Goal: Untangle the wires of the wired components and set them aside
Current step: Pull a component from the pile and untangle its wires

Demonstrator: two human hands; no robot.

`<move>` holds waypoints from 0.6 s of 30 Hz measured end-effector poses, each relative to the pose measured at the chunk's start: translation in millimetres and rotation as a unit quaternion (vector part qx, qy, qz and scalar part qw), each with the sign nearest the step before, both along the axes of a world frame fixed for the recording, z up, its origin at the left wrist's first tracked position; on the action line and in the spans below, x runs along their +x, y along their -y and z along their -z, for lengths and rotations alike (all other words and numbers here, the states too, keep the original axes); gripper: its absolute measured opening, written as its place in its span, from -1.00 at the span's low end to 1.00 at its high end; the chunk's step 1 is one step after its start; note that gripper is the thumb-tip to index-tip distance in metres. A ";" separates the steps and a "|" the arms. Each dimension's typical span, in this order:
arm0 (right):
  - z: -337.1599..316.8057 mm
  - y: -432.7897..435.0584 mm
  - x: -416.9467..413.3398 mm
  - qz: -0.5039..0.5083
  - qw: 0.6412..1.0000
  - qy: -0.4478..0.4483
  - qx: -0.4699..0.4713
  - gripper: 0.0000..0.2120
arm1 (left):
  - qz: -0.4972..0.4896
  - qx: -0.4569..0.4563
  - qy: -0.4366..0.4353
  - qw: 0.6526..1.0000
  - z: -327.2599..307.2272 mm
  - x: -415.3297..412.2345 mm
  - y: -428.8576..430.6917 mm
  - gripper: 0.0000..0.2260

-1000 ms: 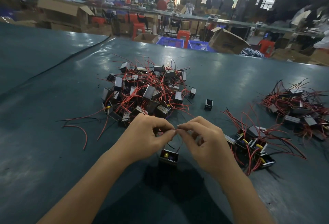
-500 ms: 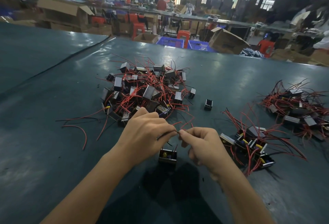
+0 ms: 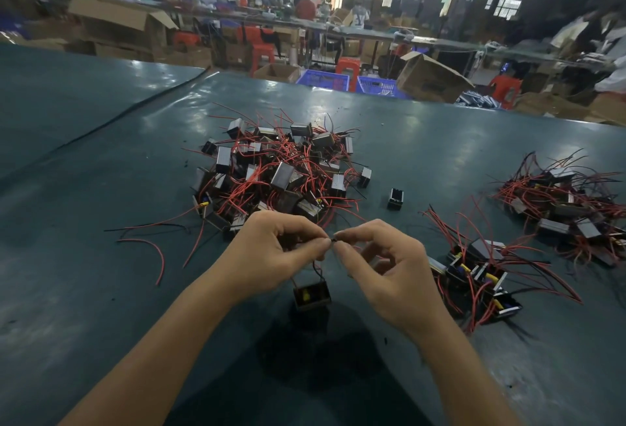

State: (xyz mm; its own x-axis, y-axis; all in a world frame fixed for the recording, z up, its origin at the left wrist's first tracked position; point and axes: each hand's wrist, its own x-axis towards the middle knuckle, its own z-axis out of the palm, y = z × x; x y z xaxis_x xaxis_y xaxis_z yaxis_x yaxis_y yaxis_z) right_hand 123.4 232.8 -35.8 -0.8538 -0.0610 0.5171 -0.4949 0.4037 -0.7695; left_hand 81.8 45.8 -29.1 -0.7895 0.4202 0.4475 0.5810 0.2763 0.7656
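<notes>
Partly sorted
Wire (image 3: 334, 240) is pinched in left hand (image 3: 271, 249) and right hand (image 3: 389, 266) grip; bunches (image 3: 481, 273) are set right of the remaining pile (image 3: 277, 171).

You have no text, label, brand or number here that can be read. The cardboard box (image 3: 432, 82) beyond the far edge of the counter (image 3: 101, 290) carries a dark mark on its side, too blurred to tell whether it is print. The wired component (image 3: 311, 294) nearest you shows a yellow patch but no lettering you could make out.
</notes>
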 end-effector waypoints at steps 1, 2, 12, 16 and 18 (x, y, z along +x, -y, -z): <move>0.5 -2.2 0.0 -0.014 1.000 -0.019 0.006 -0.92 | 0.017 0.004 0.028 0.999 -0.8 -0.4 1.7 -0.94; 0.4 -3.5 -0.3 -0.021 0.999 -0.030 0.012 -0.91 | 0.032 0.006 0.051 0.998 -1.5 -1.1 3.3 -0.95; 0.1 -5.7 -0.8 -0.004 0.993 -0.024 0.116 -0.89 | 0.081 -0.030 0.086 0.993 -0.2 -1.8 8.5 -0.94; 3.4 2.3 -1.4 0.064 0.991 0.111 0.051 -0.81 | -0.003 -0.093 -0.085 0.992 3.9 2.1 0.9 -0.92; 3.4 7.4 -1.9 0.091 0.974 0.208 -0.004 -0.74 | -0.041 -0.169 -0.207 0.963 3.9 3.7 -2.5 -0.90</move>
